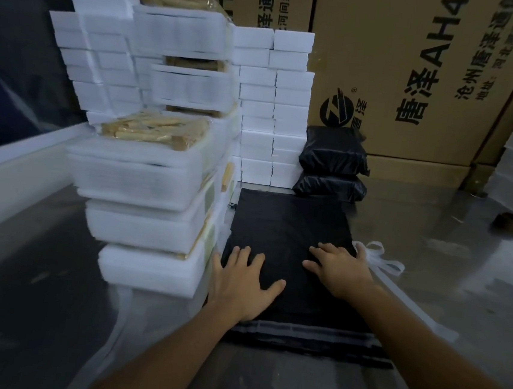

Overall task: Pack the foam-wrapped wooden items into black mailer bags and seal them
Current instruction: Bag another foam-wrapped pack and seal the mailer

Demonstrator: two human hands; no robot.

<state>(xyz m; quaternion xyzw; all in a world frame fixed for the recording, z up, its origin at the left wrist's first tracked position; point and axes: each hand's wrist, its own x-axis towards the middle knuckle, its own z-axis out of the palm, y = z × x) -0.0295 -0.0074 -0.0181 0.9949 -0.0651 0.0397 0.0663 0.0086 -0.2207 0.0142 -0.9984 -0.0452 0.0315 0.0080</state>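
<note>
Black mailer bag flat on the counter, grey seal strip at near edge; contents not visible. Left hand and right hand both pressed flat on it, fingers spread, gripping nothing. Left of bag: stack of foam-wrapped wooden items, wood showing at the open sides. Behind: two filled mailers stacked against white foam blocks and cardboard cartons

Dim steel table, cardboard boxes behind
</note>
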